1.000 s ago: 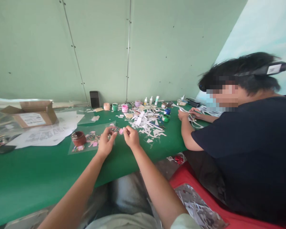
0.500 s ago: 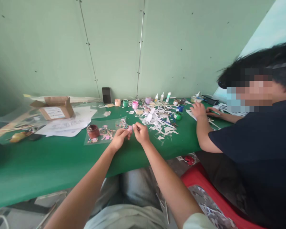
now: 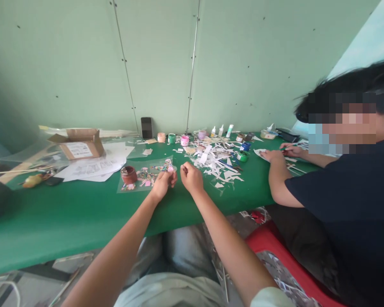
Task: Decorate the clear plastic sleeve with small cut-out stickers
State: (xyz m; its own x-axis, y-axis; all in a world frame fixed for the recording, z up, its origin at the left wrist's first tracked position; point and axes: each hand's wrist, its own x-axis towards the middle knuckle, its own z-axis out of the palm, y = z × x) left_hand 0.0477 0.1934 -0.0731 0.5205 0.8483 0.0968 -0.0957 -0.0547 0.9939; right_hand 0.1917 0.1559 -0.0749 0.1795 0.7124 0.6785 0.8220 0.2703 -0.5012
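My left hand (image 3: 163, 182) pinches a small pink piece (image 3: 170, 169) over the right end of a clear sheet (image 3: 121, 189). Small colourful pieces (image 3: 145, 177) lie on that sheet, beside an open jar of dark red paint (image 3: 128, 175). To the right, a short gap away, my right hand (image 3: 192, 175) is closed, its fingers curled together; whether it holds anything is too small to tell. White paper scraps (image 3: 211, 157) are heaped just beyond my right hand.
Paint jars (image 3: 184, 140), glue bottles (image 3: 221, 130) and a phone (image 3: 146, 128) stand along the wall. An open cardboard box (image 3: 80, 147) rests on papers at left. At right, a person (image 3: 345, 192) works with a pen over paper.
My right hand has moved away from the pink piece in my left hand, widening the gap between them. The neighbouring person's hands have shifted, and a pen now shows there. The view has shifted slightly.
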